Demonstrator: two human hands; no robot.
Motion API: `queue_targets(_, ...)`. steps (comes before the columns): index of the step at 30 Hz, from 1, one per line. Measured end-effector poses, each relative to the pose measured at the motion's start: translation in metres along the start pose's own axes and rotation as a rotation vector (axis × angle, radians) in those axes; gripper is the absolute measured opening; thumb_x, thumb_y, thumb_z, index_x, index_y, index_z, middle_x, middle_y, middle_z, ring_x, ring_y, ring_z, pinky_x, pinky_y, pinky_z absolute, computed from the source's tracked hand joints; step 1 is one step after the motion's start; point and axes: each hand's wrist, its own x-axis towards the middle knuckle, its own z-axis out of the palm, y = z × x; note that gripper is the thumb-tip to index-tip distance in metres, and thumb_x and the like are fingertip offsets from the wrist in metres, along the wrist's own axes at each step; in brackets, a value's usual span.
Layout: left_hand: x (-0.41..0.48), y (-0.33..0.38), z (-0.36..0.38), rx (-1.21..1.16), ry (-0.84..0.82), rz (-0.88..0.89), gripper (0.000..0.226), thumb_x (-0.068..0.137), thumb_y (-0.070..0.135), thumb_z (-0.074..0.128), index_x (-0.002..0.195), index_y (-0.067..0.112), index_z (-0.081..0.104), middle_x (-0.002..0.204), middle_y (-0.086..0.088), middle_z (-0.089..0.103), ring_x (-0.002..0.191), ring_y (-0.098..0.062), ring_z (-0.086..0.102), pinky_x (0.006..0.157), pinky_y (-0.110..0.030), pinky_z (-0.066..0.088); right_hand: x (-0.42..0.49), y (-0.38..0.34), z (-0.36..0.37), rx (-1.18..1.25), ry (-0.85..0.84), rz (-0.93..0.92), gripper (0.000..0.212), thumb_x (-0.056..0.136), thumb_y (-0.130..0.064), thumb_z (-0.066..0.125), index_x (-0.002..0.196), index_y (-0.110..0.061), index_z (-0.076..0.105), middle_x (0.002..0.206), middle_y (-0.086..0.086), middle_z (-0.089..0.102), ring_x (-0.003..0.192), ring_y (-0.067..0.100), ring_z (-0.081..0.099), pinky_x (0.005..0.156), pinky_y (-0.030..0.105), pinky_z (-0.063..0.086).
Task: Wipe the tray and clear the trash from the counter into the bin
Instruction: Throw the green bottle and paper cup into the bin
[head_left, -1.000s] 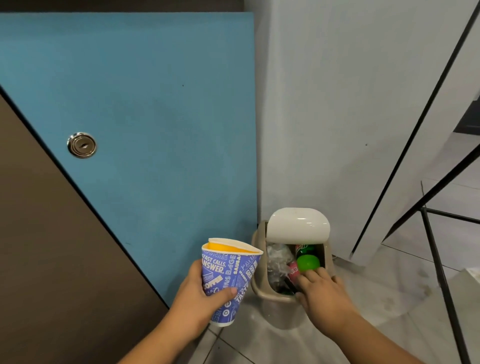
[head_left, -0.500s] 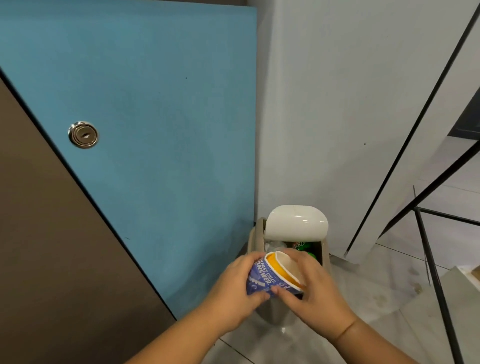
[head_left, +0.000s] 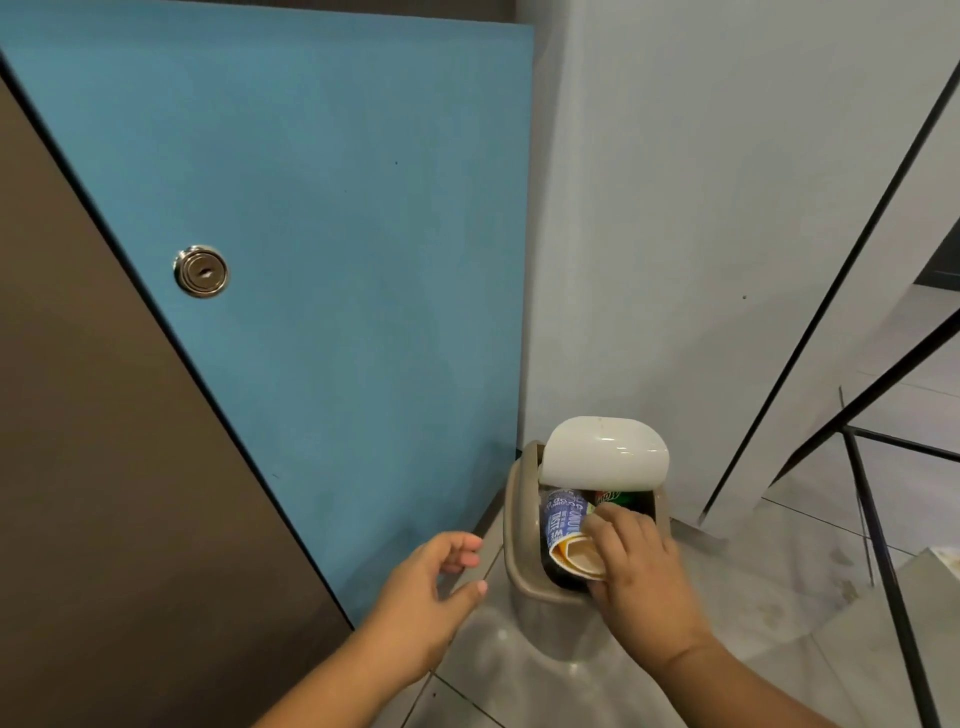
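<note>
Right hand (head_left: 641, 577) down at the small beige plastic bin (head_left: 514, 525), fingers and thumb clamped on the orange-lined rim of the crushed blue-and-white printed paper cup (head_left: 563, 519), which sits mouth-up inside the opening. The white swing lid (head_left: 605, 452) is tipped up over the back half, and a green-labelled bottle (head_left: 613, 498) crowds the space beside the cup. Left hand (head_left: 426, 592) hangs loose and empty just left of the bin. Blue cabinet door (head_left: 337, 234) with round silver lock (head_left: 201, 271) alongside; black metal frame (head_left: 878, 545) off right.
</note>
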Motion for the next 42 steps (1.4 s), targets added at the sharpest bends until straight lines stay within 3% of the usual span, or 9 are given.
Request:
queue_targets(5,0.0,0.0,-0.007,-0.056,0.037,-0.032,0.033,0.082,0.013,0.069,0.098,0.039,0.056,0.099,0.009,0.064,0.096,0.002,0.058,0.088,-0.024,0.045,-0.002,0.009,0.021,-0.154,-0.091,-0.148,0.084,0.042,-0.013,0.09,0.113,-0.033,0.05,0.121,-0.002,0.059,0.118,0.025,0.042,0.105,0.049,0.017)
queue_targets(9,-0.001,0.0,-0.011,-0.058,0.032,-0.041,0.031,0.084,0.013,0.067,0.099,0.037,0.056,0.1,0.009,0.064,0.101,-0.002,0.058,0.091,-0.023,0.043,-0.002,0.008,0.022,-0.218,-0.191,-0.197,0.087,0.035,-0.01,0.09,0.107,-0.041,0.051,0.131,-0.005,0.055,0.129,0.03,0.035,0.107,0.055,0.005)
queue_targets(11,-0.001,0.0,-0.01,-0.058,0.026,-0.042,0.03,0.083,0.014,0.068,0.099,0.037,0.056,0.1,0.009,0.064,0.1,-0.004,0.058,0.092,-0.024,0.043,0.0,0.01,0.024,-0.234,-0.215,-0.176,0.09,0.036,-0.011,0.091,0.11,-0.045,0.052,0.137,-0.005,0.048,0.133,0.033,0.032,0.107,0.057,0.009)
queue_targets(16,-0.003,-0.006,-0.005,-0.029,0.008,-0.044,0.026,0.08,0.024,0.067,0.097,0.04,0.056,0.099,0.008,0.065,0.096,-0.001,0.059,0.088,-0.017,0.041,-0.002,0.021,0.035,-0.18,-0.28,-0.06,0.098,0.046,-0.019,0.093,0.127,-0.047,0.045,0.14,-0.005,0.048,0.134,0.029,0.03,0.092,0.043,0.048)
queue_targets(20,-0.006,-0.014,-0.006,0.093,-0.023,-0.038,0.026,0.084,0.02,0.067,0.095,0.04,0.054,0.101,0.011,0.063,0.098,0.005,0.057,0.084,-0.003,0.038,-0.002,0.023,0.037,-0.139,-0.318,-0.006,0.077,0.054,-0.034,0.09,0.12,-0.044,0.051,0.133,-0.003,0.056,0.132,0.027,0.031,0.087,0.043,0.052)
queue_targets(26,-0.007,-0.022,-0.009,0.114,-0.007,-0.067,0.023,0.085,0.021,0.066,0.091,0.042,0.057,0.1,0.012,0.064,0.099,0.001,0.058,0.093,-0.017,0.043,0.0,0.018,0.03,-0.132,-0.253,-0.009,0.056,0.056,-0.033,0.088,0.107,-0.041,0.065,0.124,0.001,0.062,0.122,0.029,0.043,0.09,0.047,0.048)
queue_targets(30,-0.006,-0.024,-0.011,0.124,0.002,-0.065,0.022,0.084,0.022,0.066,0.091,0.042,0.058,0.098,0.015,0.065,0.099,0.0,0.059,0.095,-0.023,0.044,0.002,0.012,0.022,-0.089,-0.281,0.053,0.058,0.048,-0.028,0.09,0.099,-0.034,0.065,0.109,0.0,0.057,0.093,0.026,0.056,0.066,0.035,0.052)
queue_targets(35,-0.006,-0.024,-0.012,0.126,0.006,-0.064,0.021,0.085,0.023,0.066,0.091,0.041,0.059,0.098,0.014,0.065,0.099,0.0,0.059,0.094,-0.021,0.044,0.003,0.009,0.023,0.103,-0.294,0.091,0.039,0.093,-0.02,0.055,0.13,-0.031,0.048,0.136,-0.003,0.036,0.121,0.019,0.044,0.098,0.022,0.035)
queue_targets(42,-0.005,-0.023,-0.01,0.12,0.005,-0.064,0.021,0.084,0.021,0.066,0.09,0.041,0.06,0.098,0.014,0.065,0.098,0.001,0.059,0.094,-0.02,0.044,0.002,0.004,0.025,0.122,-0.442,0.096,0.07,0.092,0.0,0.046,0.151,-0.024,0.016,0.157,-0.005,0.011,0.133,0.019,0.039,0.109,0.024,0.03)
